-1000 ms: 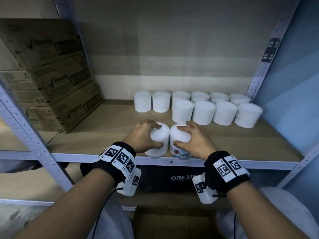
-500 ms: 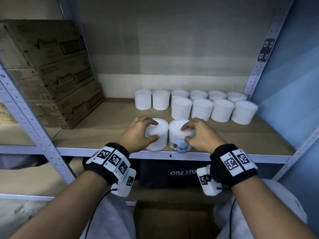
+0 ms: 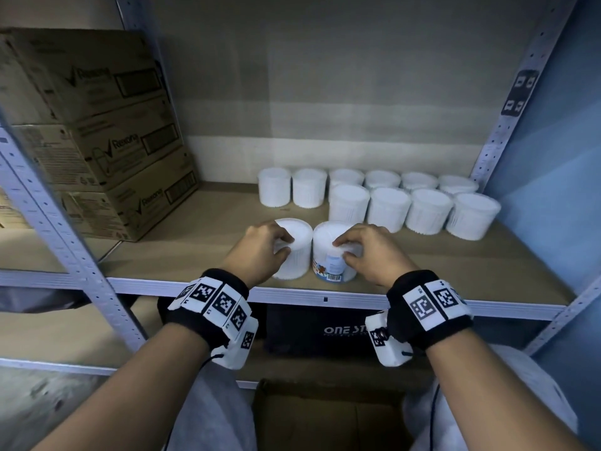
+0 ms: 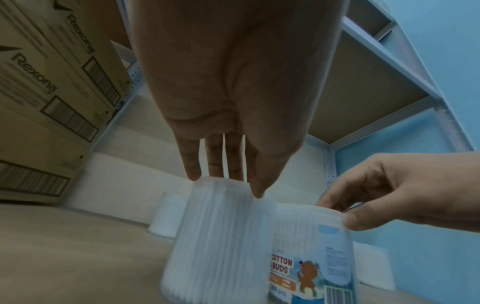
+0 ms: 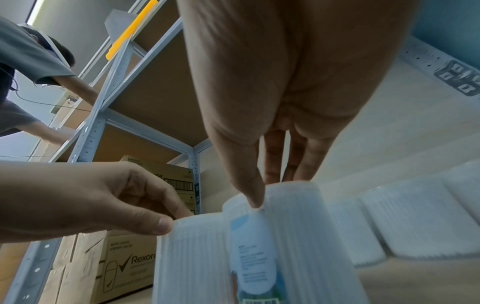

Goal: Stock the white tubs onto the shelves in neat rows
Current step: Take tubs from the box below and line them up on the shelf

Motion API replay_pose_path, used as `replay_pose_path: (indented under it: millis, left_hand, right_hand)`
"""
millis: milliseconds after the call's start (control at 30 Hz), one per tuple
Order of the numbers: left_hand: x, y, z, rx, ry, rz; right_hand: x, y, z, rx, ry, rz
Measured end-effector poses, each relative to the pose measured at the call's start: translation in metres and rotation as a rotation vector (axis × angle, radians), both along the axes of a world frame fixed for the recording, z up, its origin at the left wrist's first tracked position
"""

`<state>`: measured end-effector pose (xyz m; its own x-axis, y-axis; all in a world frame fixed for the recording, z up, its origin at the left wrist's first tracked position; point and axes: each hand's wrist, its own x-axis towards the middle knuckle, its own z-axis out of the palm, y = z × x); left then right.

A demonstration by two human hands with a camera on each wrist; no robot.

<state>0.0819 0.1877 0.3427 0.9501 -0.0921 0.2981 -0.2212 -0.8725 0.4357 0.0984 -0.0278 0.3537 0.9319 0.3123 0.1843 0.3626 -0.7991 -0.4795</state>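
Observation:
Two white tubs stand side by side near the front edge of the wooden shelf [image 3: 455, 265]. My left hand [image 3: 281, 244] grips the plain left tub [image 3: 294, 258] from above, fingers curled over its lid. My right hand [image 3: 343, 250] grips the right tub [image 3: 328, 262], which bears a cotton-buds label, in the same way. In the left wrist view the left tub [image 4: 221, 246] sits under my fingertips [image 4: 194, 174], touching the labelled tub [image 4: 311, 257]. The right wrist view shows the labelled tub [image 5: 285, 246] pinched at its rim. Behind them stand a back row [image 3: 309, 187] and a second row [image 3: 409, 206] of several tubs each.
Stacked Rexona cardboard boxes [image 3: 97, 131] fill the shelf's left side. Grey perforated uprights [image 3: 74, 255] frame the bay, and a blue wall [image 3: 559, 190] is at the right. Below are a black bag [image 3: 325, 327] and an open carton [image 3: 325, 418]. Another person [image 5: 26, 61] reaches into the neighbouring shelf.
Both hands have carried their tubs a little farther in from the shelf's front edge. The tubs stay side by side.

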Motion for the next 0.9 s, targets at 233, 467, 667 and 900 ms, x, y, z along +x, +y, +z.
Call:
replay_pose_path:
  millis: [233, 467, 667, 900]
  left_hand:
    - [0.031, 0.020, -0.004, -0.011, 0.020, 0.053]
    - [0.066, 0.041, -0.002, -0.009, 0.042, 0.092]
    - [0.094, 0.055, -0.002, -0.067, 0.047, 0.111]
    - [0.124, 0.063, -0.005, -0.094, 0.078, 0.122]
  right_hand:
    - [0.031, 0.032, -0.004, -0.054, -0.047, -0.002]
    - [0.070, 0.069, -0.010, -0.071, -0.046, -0.035]
    - [0.099, 0.089, -0.013, -0.108, -0.072, -0.054]
    - [0.130, 0.098, -0.015, -0.135, -0.004, -0.074]
